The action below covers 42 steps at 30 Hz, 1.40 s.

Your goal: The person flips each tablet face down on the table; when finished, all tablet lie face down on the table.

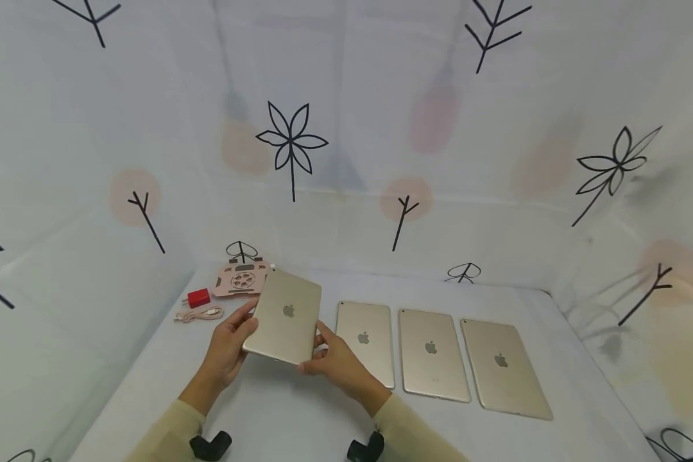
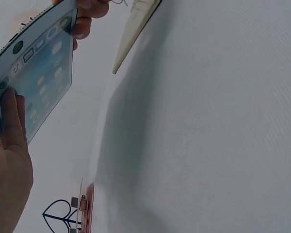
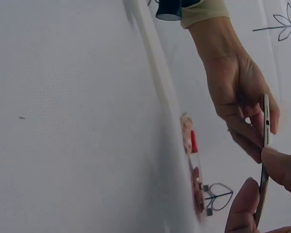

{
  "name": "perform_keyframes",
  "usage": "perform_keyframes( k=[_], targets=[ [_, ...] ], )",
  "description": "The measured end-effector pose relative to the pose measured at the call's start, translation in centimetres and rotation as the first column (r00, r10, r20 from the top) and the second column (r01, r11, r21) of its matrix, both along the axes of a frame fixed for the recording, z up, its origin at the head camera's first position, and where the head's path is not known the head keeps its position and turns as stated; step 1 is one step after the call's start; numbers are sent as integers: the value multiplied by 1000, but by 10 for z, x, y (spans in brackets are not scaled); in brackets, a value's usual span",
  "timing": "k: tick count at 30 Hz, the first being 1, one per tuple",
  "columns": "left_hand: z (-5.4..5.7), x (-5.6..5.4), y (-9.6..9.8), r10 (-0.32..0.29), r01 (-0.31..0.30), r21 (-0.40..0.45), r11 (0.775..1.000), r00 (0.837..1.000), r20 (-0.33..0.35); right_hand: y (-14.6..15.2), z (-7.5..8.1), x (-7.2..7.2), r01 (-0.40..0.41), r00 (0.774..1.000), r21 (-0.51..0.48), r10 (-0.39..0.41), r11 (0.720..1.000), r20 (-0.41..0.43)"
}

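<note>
Both hands hold a gold tablet [image 1: 289,330] above the white table, its back with a dark apple logo facing the head camera. The left hand [image 1: 226,350] grips its left edge, thumb on the back and fingers against the screen side. At the lower right corner, the right hand [image 1: 343,362] pinches the tablet between thumb and fingers. Icons glow on the lit screen [image 2: 46,80] in the left wrist view. The right wrist view shows the tablet's thin edge [image 3: 267,121] with its charging port.
Three more gold tablets, left [image 1: 365,359], middle [image 1: 433,366] and right [image 1: 505,378], lie face down right of the hands. Back left are a pink cut-out plate [image 1: 231,282], a red charger plug [image 1: 198,298] and a coiled pale pink cable [image 1: 202,314]. Patterned cloth hangs around the table.
</note>
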<state>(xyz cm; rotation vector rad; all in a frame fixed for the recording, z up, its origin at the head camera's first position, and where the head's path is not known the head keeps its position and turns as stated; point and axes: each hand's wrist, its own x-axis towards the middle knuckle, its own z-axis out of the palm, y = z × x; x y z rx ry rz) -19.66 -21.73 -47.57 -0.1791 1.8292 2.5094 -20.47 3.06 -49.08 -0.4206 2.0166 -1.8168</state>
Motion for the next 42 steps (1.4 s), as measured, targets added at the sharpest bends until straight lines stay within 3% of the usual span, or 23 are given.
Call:
perform_keyframes(
  k=[6,13,17,26,42],
  targets=[
    [-3,1,-2,-16,21,-155,988,999,34,8,4,-2,-13,999,83,16,996,-36],
    [-3,-4,-3,-21,59,-342,938,993,114,7,2,-4,10,996,144,3,990,-92],
    [-6,-4,-2,-25,82,-394,915,989,149,5,-2,-5,18,993,171,2,985,-115],
    [-17,-3,-4,-35,94,-490,867,991,128,5,-8,-6,46,993,220,-20,974,-116],
    [-32,0,-3,-72,133,-424,896,985,157,9,-24,-6,33,997,217,-19,976,-69]
  ],
)
